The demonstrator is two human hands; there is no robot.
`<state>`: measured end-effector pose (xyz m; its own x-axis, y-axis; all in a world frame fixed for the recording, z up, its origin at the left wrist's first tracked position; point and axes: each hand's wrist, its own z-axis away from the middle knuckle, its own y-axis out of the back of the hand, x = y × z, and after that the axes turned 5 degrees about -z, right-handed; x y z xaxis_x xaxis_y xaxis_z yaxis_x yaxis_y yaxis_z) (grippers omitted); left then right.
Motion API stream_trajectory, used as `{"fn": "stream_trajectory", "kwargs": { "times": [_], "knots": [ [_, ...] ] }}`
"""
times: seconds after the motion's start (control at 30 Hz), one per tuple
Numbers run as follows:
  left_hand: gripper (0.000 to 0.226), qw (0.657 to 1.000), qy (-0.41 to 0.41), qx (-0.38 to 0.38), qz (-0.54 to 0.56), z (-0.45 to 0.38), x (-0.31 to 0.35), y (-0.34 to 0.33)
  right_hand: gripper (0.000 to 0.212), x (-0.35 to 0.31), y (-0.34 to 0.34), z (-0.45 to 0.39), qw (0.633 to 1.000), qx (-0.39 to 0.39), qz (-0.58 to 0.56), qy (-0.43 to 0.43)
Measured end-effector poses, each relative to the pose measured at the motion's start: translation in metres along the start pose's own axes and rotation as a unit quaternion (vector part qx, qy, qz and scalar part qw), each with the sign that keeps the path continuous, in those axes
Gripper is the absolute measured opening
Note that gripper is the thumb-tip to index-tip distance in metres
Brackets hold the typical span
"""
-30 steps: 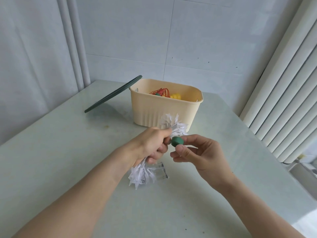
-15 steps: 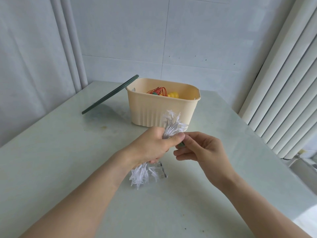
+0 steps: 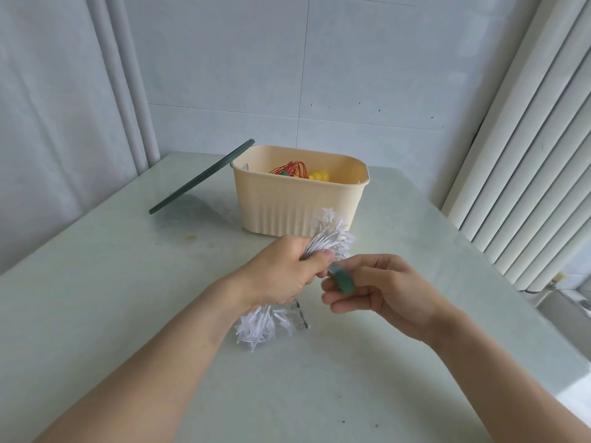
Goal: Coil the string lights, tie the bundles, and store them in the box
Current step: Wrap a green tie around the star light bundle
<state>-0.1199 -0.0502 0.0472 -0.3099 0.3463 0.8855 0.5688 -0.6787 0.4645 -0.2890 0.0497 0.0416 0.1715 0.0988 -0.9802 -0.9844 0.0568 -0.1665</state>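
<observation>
Gripping a coiled bundle of white star-shaped string lights (image 3: pixel 329 239), the left hand (image 3: pixel 281 276) holds it above the table in the head view, fingers curled tight round the middle of the bundle and the thumb pressed over the wires. One end of the bundle fans out above the fist, just in front of the box; the other end hangs below the wrist with its clear stars (image 3: pixel 256 327) near the tabletop, though I cannot tell whether they touch it. The right hand (image 3: pixel 380 290) sits just beside the left, thumb and fingers pinching a green tie strap (image 3: pixel 342 280), whose upper end reaches the left thumb and the bundle.

The beige ribbed storage box (image 3: pixel 287 203) stands open on the table behind the hands. Inside it lie a bundle of red wire lights (image 3: pixel 289 169) and a yellow item (image 3: pixel 318 176) too hidden to name. A dark green lid (image 3: pixel 201 177) leans tilted against the box's left rim, its lower edge resting on the table.

The table (image 3: pixel 112 282) is a pale green, glossy slab with faint marbling and a small brownish stain (image 3: pixel 191 238) left of the box. Behind it rises a wall of large light grey tiles (image 3: pixel 367 75). White pipes (image 3: pixel 128 75) run down the left corner, and white vertical slats (image 3: pixel 527 155) fill the right side.
</observation>
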Motion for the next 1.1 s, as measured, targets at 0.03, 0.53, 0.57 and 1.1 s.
{"fn": "stream_trajectory", "kwargs": {
  "times": [0.03,0.53,0.57,1.1],
  "knots": [
    [0.033,1.000,-0.003,-0.005,0.000,0.000,0.000,0.000,0.030,0.000,0.001,0.000,1.000,-0.012,-0.011,-0.008],
    [0.028,0.998,0.033,-0.010,0.059,0.003,0.005,0.003,0.040,-0.006,0.000,0.002,0.997,-0.069,-0.027,-0.029],
    [0.028,0.998,0.034,-0.008,0.059,0.003,0.005,0.003,0.045,-0.006,-0.001,0.003,0.997,-0.063,-0.010,-0.037],
    [0.034,0.996,0.037,0.028,0.080,-0.001,0.002,-0.001,0.028,-0.001,-0.008,0.002,0.986,0.073,0.147,0.013]
  ]
}}
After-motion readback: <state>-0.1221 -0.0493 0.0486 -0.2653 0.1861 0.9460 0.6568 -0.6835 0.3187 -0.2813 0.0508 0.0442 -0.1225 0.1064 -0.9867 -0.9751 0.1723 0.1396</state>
